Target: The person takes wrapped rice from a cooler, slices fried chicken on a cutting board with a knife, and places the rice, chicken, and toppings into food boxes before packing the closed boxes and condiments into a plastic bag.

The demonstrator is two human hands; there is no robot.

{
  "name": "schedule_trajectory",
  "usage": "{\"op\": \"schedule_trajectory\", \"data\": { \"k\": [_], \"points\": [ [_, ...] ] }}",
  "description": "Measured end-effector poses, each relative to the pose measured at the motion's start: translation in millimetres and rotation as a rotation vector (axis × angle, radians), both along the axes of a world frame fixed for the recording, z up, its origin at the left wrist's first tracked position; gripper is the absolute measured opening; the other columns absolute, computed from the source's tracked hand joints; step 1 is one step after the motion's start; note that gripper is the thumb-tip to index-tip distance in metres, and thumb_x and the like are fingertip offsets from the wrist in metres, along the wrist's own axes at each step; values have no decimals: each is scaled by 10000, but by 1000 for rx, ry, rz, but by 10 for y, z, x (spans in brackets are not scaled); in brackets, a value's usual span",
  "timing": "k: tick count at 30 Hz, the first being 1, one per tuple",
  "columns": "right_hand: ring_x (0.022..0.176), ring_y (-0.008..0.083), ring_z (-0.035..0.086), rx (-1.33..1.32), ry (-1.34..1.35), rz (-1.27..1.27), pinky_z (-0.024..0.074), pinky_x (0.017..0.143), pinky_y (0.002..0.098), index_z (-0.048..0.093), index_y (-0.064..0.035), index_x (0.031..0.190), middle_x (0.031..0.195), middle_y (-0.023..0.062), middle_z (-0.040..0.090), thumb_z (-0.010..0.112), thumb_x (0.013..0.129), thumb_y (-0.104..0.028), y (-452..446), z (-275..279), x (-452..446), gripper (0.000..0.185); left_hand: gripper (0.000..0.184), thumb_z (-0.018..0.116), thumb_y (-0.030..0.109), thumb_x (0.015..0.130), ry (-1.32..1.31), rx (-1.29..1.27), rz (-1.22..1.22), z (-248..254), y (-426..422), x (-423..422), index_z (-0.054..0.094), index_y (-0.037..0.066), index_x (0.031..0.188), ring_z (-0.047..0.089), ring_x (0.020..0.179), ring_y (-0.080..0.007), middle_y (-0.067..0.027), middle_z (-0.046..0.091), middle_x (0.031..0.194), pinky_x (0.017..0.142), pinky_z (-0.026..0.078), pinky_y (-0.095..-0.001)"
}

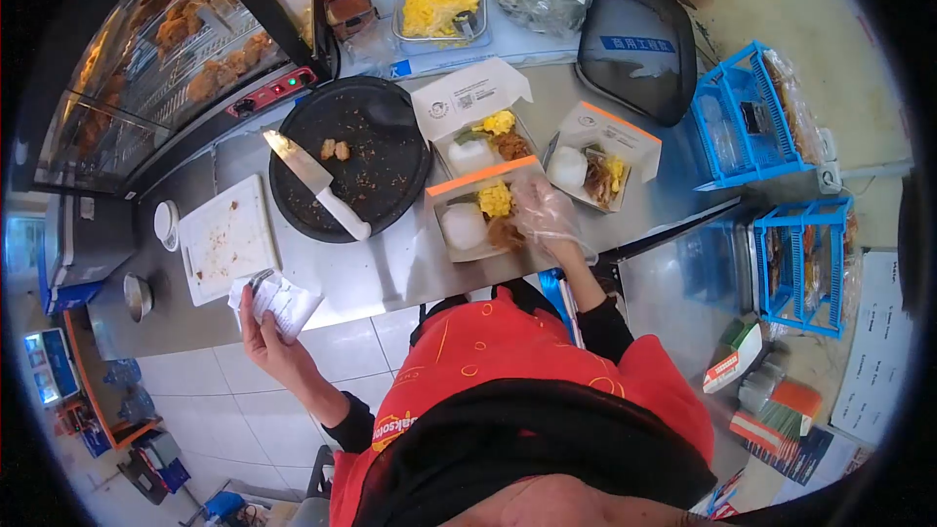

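My left hand point(265, 340) pinches a crumpled white printed paper slip point(291, 304) near the counter's front edge. In a clear plastic glove, my right hand point(545, 217) bends over the right side of an open paper meal box point(472, 257). This box holds a mound of white rice point(464, 225), yellow scrambled egg point(495, 199) and fried chicken point(505, 233). The gloved fingertips are partly hidden, so what they grip is unclear. Behind it is a second open meal box point(451, 98) with similar food. A third open box point(622, 141) sits to the right, with rice and dark strips.
A knife point(317, 181) rests across a round black tray point(390, 137) with crumbs. Left of it lies a white cutting board point(217, 234). A heated display case point(146, 68) holds fried chicken. A glass container point(434, 5), a black lid point(636, 44) and blue baskets point(742, 117) surround the counter.
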State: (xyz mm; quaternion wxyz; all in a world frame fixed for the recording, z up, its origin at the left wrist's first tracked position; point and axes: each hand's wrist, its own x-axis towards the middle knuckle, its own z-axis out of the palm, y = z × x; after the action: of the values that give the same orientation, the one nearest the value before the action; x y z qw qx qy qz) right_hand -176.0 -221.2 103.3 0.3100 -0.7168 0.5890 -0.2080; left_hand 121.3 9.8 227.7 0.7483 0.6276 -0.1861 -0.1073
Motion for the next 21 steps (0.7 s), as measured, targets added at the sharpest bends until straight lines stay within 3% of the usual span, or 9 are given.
{"op": "schedule_trajectory", "data": {
  "k": [2,3,5,8,10,14,19,20,21],
  "points": [
    [710,185,559,131,-413,-162,443,681,306,559,-24,997,828,112,614,544,857,-326,-54,356,116,333,352,432,-55,829,34,-32,-7,-66,49,41,531,-39,1167,549,1002,-195,-150,545,1149,890,445,-305],
    [710,185,559,126,-415,-168,443,681,306,559,-24,997,828,112,614,544,857,-326,-118,559,161,333,326,439,-49,832,50,-14,-49,-154,121,88,552,-42,1138,560,971,-190,-146,566,1113,879,447,-298],
    [621,85,482,-71,-506,-243,414,559,273,571,-38,936,700,13,534,561,850,-277,-400,886,254,254,302,445,-43,834,61,0,-104,-351,207,191,573,-46,1108,572,940,-185,-143,587,1078,867,449,-292],
    [623,86,471,-170,-548,-175,416,574,261,584,-51,893,682,3,494,576,828,-229,-812,467,353,190,274,429,-27,845,32,43,-254,-409,201,182,606,-51,1054,583,896,-176,-132,618,1012,842,449,-271],
    [718,121,462,-198,-474,-209,399,646,284,541,-38,959,776,37,488,573,826,-219,-872,110,401,227,289,397,-12,855,-90,324,-131,-134,-101,-77,616,-50,1040,577,910,-166,-129,626,1004,823,445,-268],
    [908,190,442,-333,-476,-253,365,792,330,455,-12,1090,964,104,475,566,822,-198,-871,226,820,345,452,521,216,871,-832,477,-13,-277,-390,-219,459,-22,1250,441,1181,-301,-164,440,1312,1001,305,-405],
    [1146,277,418,-711,-774,-115,322,975,387,347,21,1255,1199,188,459,558,817,-173,-456,942,1373,523,811,702,234,712,-901,281,-294,-331,-843,-797,280,3,1365,220,1312,-347,-196,262,1407,1070,133,-440],
    [1277,343,257,-278,-792,-91,198,1069,375,158,-5,1359,1363,226,252,507,867,-216,-122,1388,1382,639,856,716,234,689,-854,378,-346,-354,-880,-896,254,10,1374,194,1321,-354,-212,206,1421,1057,186,-459],
    [1323,296,204,-187,-836,10,175,1082,355,109,-46,1392,1421,191,180,527,863,-279,48,1453,1385,713,844,710,234,696,-776,326,-359,-334,-960,-1001,257,10,1372,208,1315,-356,-214,221,1414,1054,193,-457]
  ]
}}
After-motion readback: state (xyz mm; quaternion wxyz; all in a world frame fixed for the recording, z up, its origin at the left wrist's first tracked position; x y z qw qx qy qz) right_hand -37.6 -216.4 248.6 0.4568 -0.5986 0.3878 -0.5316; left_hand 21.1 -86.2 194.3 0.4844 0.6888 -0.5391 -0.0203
